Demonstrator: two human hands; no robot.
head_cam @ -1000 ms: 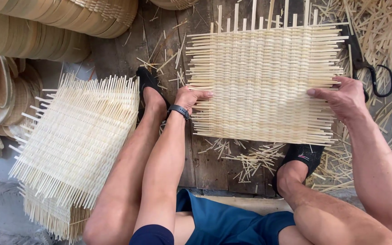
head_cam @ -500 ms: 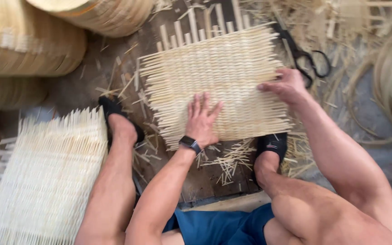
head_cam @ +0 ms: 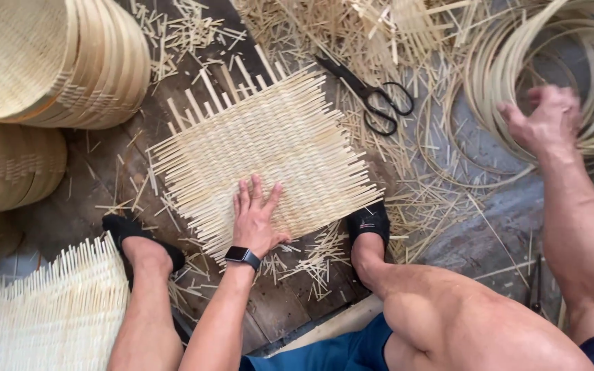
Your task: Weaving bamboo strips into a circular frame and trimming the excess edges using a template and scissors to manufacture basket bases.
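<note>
The left hand (head_cam: 256, 218) lies flat on the woven mat (head_cam: 266, 148), fingers (head_cam: 254, 196) spread and open, palm pressing the near edge down. A dark watch (head_cam: 242, 257) sits on that wrist. The mat rests on the dark wooden boards (head_cam: 104, 185) between the person's two feet, turned at an angle, its loose strip ends sticking out on every side. The right foot's black shoe (head_cam: 369, 223) touches the mat's near right corner; the left foot's shoe (head_cam: 128, 230) stands apart from it, off the near left corner.

The right hand (head_cam: 544, 120) is out at the far right, blurred, over a coil of bamboo hoops (head_cam: 551, 62). Its fingers look loosely curled at the hoops, but I cannot tell whether they grip one.

Black scissors (head_cam: 372, 99) lie open-handled just beyond the mat's far right corner, among scattered strips and offcuts (head_cam: 434, 199). Stacks of finished baskets (head_cam: 56, 62) stand at the far left, well apart from the hands. A second woven mat (head_cam: 49, 316) lies at the near left, beside the left leg.
</note>
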